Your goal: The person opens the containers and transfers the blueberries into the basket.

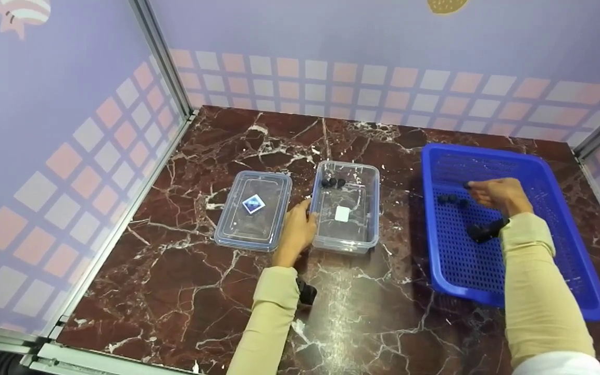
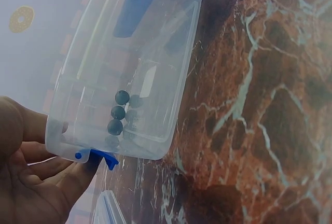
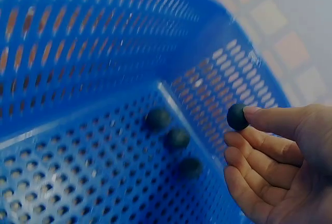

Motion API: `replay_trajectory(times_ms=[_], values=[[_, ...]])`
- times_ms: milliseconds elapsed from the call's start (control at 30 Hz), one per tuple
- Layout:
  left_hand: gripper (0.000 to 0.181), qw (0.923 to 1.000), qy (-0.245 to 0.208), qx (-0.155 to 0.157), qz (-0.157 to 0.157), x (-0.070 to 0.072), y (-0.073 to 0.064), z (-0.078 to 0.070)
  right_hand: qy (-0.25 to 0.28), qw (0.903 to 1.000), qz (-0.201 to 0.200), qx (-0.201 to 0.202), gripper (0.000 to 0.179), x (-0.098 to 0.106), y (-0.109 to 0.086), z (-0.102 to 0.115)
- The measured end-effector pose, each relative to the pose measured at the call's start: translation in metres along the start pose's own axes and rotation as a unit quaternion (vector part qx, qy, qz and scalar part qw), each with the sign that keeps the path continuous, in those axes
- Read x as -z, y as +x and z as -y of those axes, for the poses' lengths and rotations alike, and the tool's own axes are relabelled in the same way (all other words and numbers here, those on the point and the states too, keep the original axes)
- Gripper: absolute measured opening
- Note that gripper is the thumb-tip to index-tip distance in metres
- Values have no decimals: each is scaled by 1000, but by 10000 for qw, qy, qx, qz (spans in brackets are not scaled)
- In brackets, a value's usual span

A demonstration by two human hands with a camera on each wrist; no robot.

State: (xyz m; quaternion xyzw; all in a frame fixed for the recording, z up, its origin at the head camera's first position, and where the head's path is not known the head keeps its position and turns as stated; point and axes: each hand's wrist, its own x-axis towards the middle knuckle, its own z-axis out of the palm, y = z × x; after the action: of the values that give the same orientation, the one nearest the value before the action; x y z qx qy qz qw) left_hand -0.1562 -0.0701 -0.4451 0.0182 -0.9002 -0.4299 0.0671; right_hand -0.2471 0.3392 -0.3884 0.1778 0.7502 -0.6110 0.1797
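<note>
Between thumb and index finger my right hand pinches a small dark ball, held above the blue basket. Three more dark balls lie in a row on the perforated floor of that basket. My left hand grips the left side wall of a clear plastic container, its fingers at a blue clip and the thumb at the rim. Inside the container, three dark balls sit in a row near its far left corner.
A clear lid with a diamond-shaped label lies flat to the left of the container. All stand on a dark red marbled table. Patterned panels enclose it at the back and sides, with a metal post at the back left corner.
</note>
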Motion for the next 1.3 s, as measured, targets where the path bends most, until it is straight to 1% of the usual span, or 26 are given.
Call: replay_trajectory(times_ms=[67,167,300,367,533,933,1100,1300], values=[[37,10000,-3,-6,-8,0,0,0,-183,9997,-144,-113,7,3,2,-8],[38,10000,38,-18,8,0,0,1,-397,9981,-344,-337,7,10,4,-18],[38,9999,119,-26,35,1,1,1,-508,9955,-495,-630,21,19,5,-28],[38,9999,133,-12,38,1,1,1,-568,9946,-517,-704,23,22,6,-32],[39,9999,122,33,53,1,2,0,-680,9932,-590,-735,9,25,8,-40],[41,9997,87,178,132,0,1,1,-1121,9892,-627,-707,12,22,9,-44],[40,9998,120,143,107,0,1,1,-1237,9884,-591,-652,20,22,8,-44],[40,9998,108,100,131,1,1,0,-1124,9898,-537,-685,9,22,8,-43]])
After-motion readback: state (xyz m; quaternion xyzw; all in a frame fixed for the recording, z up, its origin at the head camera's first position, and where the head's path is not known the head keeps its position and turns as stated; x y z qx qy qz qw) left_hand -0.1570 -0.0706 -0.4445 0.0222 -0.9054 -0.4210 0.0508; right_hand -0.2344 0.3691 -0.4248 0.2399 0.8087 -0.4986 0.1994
